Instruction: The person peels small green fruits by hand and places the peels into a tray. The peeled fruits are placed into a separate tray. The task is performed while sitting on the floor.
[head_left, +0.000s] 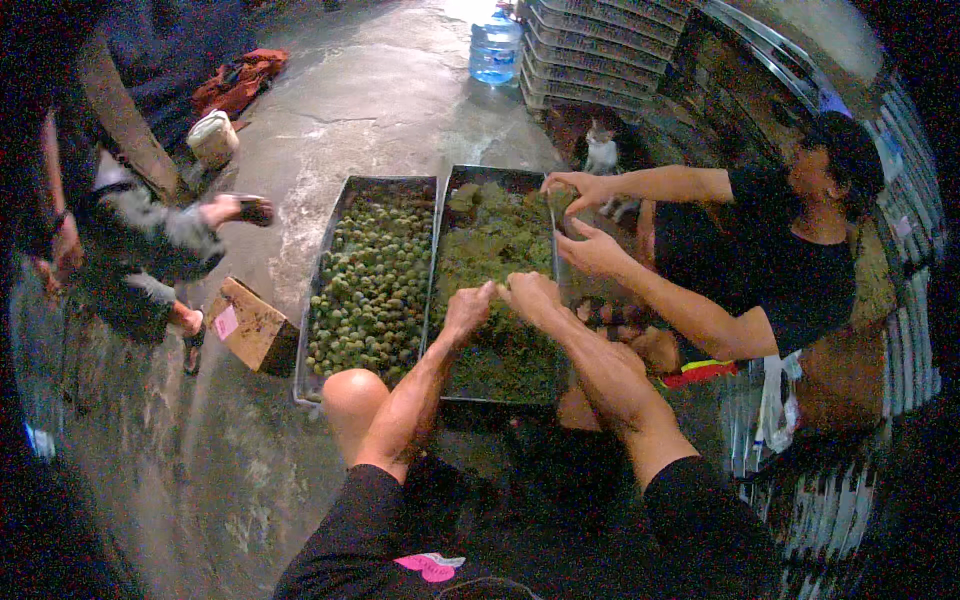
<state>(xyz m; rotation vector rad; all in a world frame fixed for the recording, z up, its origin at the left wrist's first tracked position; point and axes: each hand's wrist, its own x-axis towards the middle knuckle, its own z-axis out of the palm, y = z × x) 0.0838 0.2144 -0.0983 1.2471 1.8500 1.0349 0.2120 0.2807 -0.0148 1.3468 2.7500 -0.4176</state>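
Observation:
My left hand (470, 310) and my right hand (534, 298) meet over a black tray (500, 403) filled with loose green, moss-like plant matter (490, 235). Both hands are closed in a pinch, fingertips almost touching. A small greenish bit seems to lie between them, too small to name. Left of this tray, and right beside it, is a second tray (395, 181) holding many small round balls (370, 285), green to brown. A co-worker's two hands (590, 250) work over the right edge of the green-filled tray, close to my right hand.
A cardboard box (250, 325) stands left of the trays; another person's hand (250, 208) holds something dark beyond it. Behind are a white container (212, 138), red-orange cloth (240, 80), a blue water jug (495, 48), stacked crates (595, 55) and a cat (601, 150).

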